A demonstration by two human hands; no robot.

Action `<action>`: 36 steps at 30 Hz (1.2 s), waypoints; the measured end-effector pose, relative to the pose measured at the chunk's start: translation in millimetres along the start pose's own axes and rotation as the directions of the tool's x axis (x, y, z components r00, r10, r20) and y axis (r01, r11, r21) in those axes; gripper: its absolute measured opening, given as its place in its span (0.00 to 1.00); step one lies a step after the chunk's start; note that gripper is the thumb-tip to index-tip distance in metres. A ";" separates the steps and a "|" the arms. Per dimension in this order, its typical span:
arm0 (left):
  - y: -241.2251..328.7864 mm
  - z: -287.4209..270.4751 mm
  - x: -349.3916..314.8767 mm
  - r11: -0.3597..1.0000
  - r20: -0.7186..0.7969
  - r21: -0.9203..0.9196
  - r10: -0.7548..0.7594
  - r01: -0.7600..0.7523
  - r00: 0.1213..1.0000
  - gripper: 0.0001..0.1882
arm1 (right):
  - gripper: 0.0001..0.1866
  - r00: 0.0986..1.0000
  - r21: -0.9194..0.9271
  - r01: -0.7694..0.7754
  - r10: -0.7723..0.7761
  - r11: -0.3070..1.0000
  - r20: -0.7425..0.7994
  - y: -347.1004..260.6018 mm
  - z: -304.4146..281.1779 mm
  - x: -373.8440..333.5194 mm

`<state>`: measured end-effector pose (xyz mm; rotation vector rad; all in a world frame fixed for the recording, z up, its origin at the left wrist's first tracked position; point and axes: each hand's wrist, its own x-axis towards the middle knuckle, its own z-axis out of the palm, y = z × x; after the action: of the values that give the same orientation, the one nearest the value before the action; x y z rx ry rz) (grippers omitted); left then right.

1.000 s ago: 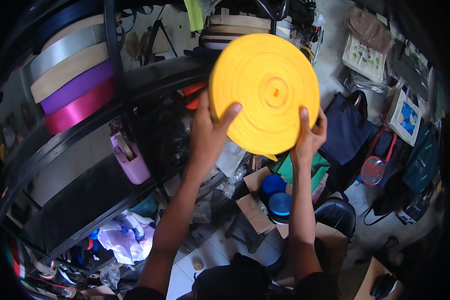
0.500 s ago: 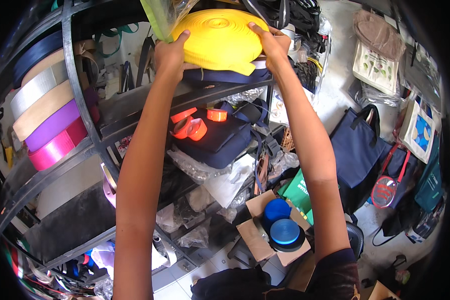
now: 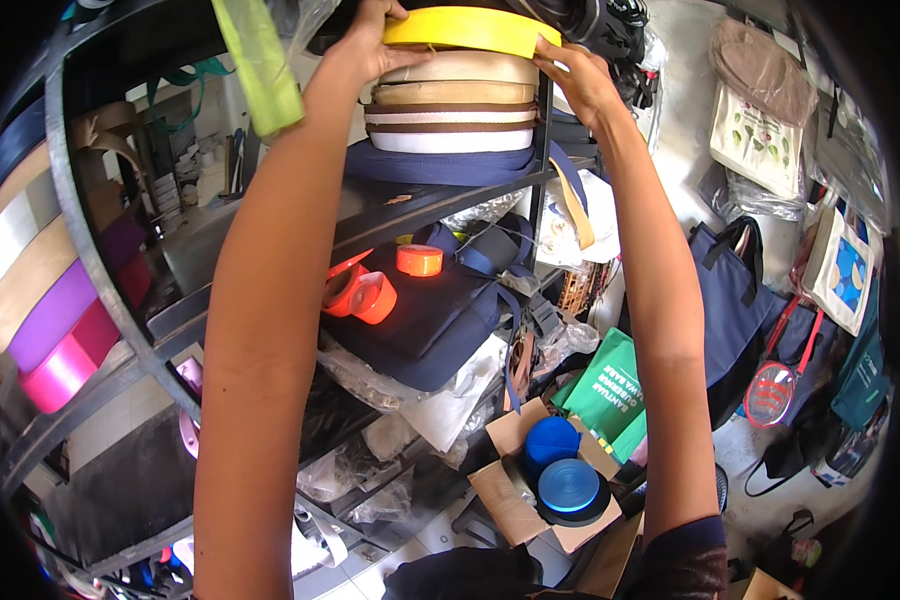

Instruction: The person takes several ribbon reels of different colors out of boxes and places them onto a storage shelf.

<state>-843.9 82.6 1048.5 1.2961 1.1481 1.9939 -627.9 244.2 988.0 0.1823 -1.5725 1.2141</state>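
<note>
A wide yellow roll of webbing strap (image 3: pixel 475 30) lies nearly level, seen edge-on, at the top of a stack of rolls on the shelf. My left hand (image 3: pixel 370 45) grips its left end, with fingers reaching under the roll. At the other end my right hand (image 3: pixel 582 82) holds the edge between thumb and fingers. Directly beneath are cream webbing rolls (image 3: pixel 460 68), then brown-and-white ones (image 3: pixel 450 127) and a navy roll (image 3: pixel 440 165). Whether the yellow roll rests fully on the stack I cannot tell. A lime-green strap (image 3: pixel 258 70) hangs beside my left forearm.
Black metal shelving (image 3: pixel 100 200) holds purple, pink and other ribbon rolls at left. Orange rolls (image 3: pixel 375 298) sit on a dark navy bag (image 3: pixel 420 335) below. A cardboard box (image 3: pixel 495 490) with blue rolls stands lower down. Bags (image 3: pixel 730 290) hang at right.
Both hands have brought the yellow roll from a tilted, face-showing position to a flatter, edge-on one above the stack. More of the rolls beneath now show. The whole view has shifted a little.
</note>
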 end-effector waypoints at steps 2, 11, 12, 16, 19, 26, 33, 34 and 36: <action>3.9 -6.3 9.5 0.999 0.012 0.040 -0.007 0.007 1.000 0.24 | 0.25 0.994 -0.243 -0.084 0.064 0.966 -0.088 -0.2 -2.0 12.6; -16.1 -21.8 4.7 0.631 -0.173 0.765 0.013 0.126 0.985 0.30 | 0.34 0.944 -0.429 -0.192 0.047 0.883 -0.327 44.0 -6.9 42.9; -16.8 -6.0 -7.8 0.437 -0.174 0.893 0.109 0.110 0.979 0.25 | 0.34 0.942 -0.441 -0.193 0.040 0.877 -0.334 51.1 -17.1 48.1; -33.8 8.2 -7.4 0.305 -0.077 0.940 0.620 -0.150 0.781 0.42 | 0.27 0.923 -0.521 -0.223 0.006 0.824 -0.385 44.0 -13.3 50.1; -36.8 12.9 -3.6 0.312 -0.060 0.940 0.551 -0.139 0.832 0.39 | 0.13 0.926 -0.225 0.017 -0.101 0.974 -0.364 44.8 -5.6 20.2; -40.0 10.6 -2.1 0.273 0.047 0.931 0.569 -0.242 0.821 0.31 | 0.24 0.825 -0.512 0.111 -0.366 0.852 -0.431 46.7 26.5 1.9; -38.2 18.9 -7.4 0.203 0.105 0.944 0.558 -0.258 0.823 0.32 | 0.27 0.840 -0.680 0.117 -0.437 0.724 -0.321 50.2 -5.6 55.2; -38.1 19.7 -5.9 0.160 0.103 0.957 0.588 -0.240 0.802 0.32 | 0.27 0.841 -0.678 0.120 -0.438 0.725 -0.319 52.2 -4.5 55.8; -38.4 22.4 -7.0 0.119 0.101 0.968 0.616 -0.219 0.781 0.32 | 0.14 0.827 -0.484 0.325 -0.492 0.812 -0.270 55.3 2.7 51.6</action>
<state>-822.1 105.9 1016.7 2.1038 2.7652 1.8319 -686.5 291.3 996.6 0.0018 -1.3122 0.5015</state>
